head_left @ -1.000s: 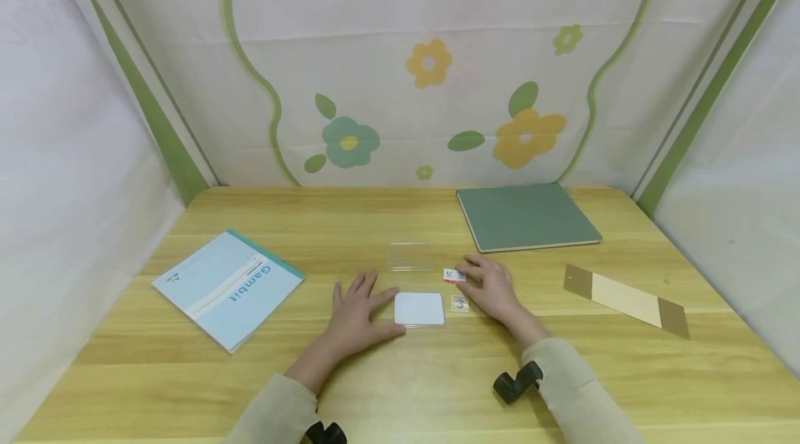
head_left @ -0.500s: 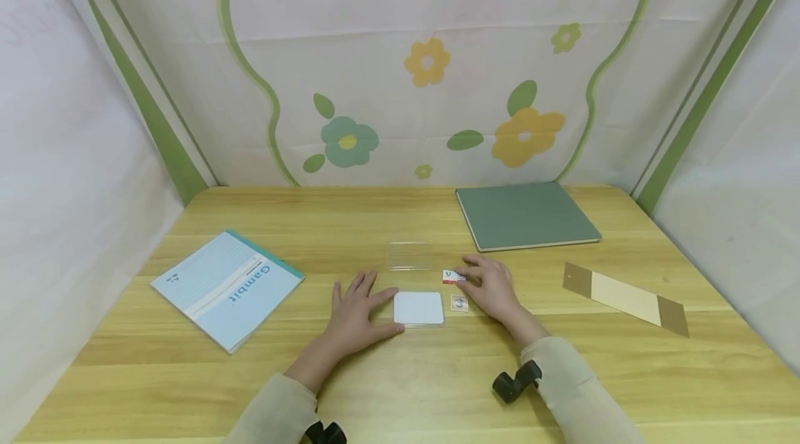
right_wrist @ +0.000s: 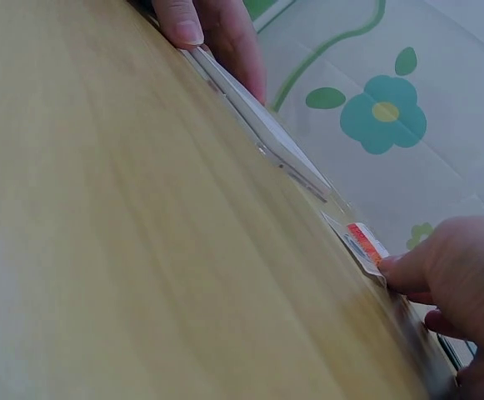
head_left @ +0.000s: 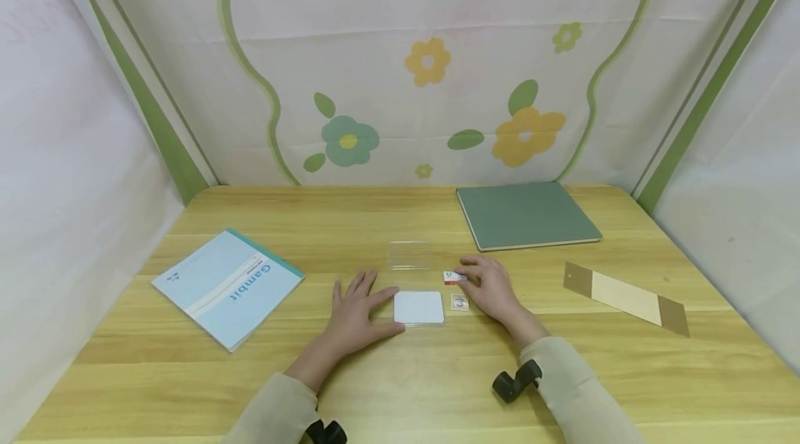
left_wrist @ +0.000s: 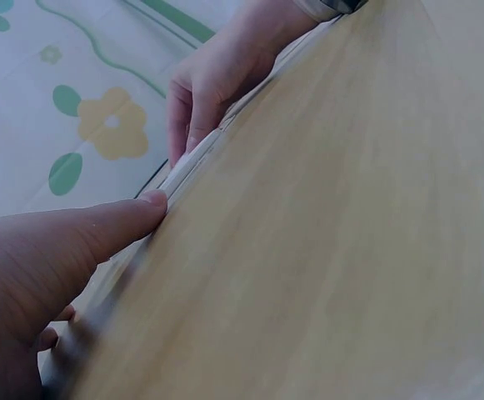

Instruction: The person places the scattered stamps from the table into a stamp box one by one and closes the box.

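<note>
One small card (head_left: 451,278), probably light, bendable and best held by its edges, is pinched near lower centre frame by the right hand (head_left: 490,289), while the left hand (head_left: 353,319), fingers spread, touches the white block (head_left: 419,307).

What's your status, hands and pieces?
Left hand touching white block. Right hand pinching red-and-white piece. Small square piece between block and right hand, possibly in the way.
</note>
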Motion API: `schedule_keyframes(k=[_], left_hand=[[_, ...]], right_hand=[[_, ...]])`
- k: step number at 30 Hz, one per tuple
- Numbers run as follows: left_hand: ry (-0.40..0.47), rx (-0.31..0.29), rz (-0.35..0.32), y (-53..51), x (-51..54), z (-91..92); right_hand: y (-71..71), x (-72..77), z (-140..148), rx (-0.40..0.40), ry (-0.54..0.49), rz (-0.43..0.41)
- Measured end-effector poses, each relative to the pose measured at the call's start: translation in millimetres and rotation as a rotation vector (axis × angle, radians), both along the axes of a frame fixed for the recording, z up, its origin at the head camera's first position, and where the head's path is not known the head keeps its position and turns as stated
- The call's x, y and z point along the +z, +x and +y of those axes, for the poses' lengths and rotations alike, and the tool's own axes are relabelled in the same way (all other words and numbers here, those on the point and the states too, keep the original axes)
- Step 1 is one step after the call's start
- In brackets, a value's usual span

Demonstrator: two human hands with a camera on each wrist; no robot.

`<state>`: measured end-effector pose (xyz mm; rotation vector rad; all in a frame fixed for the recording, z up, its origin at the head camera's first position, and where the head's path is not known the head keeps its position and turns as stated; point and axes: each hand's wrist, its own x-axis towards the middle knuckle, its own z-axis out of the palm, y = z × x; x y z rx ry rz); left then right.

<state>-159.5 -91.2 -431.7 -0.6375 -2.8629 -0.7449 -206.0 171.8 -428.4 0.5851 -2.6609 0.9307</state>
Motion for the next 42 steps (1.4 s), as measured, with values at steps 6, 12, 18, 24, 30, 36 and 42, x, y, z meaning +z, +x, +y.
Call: schedule_keyframes(k=[6,12,18,24,30,36,42], left_hand=[[0.013,-0.008,0.004,0.6,1.2,0.2],[0.01,-0.003,-0.002,0.3,1.0,-0.4],[0.001,-0.002,0.01,0.0,0.2,-0.9],[-0.004,-0.004,0.012,0.8,1.2,-0.6],[-0.007,0.0,0.007,1.2,2.1,-0.2],[-0.003,-0.002,0.004,0.9,1.7,-0.1],[-0.006,-0.003,-0.002,1.7,2.6,-0.5]], right_hand=[[0.3,-0.5,-0.1,-0.012,0.001,0.009],[0.1,-0.6,0.0,-0.017,-0.001,0.014],[-0.6,-1.7,-1.1,-0.01,0.018,0.019],[0.5,0.2,-2.3,-0.006,0.014,-0.01],[-0.2,4.8,-2.4,0.007,-0.047,-0.007],[-1.7,9.3,-2.5,0.0,-0.091,-0.107],[-2.8,16.0,-6.2,-0.006,-0.153,-0.217]])
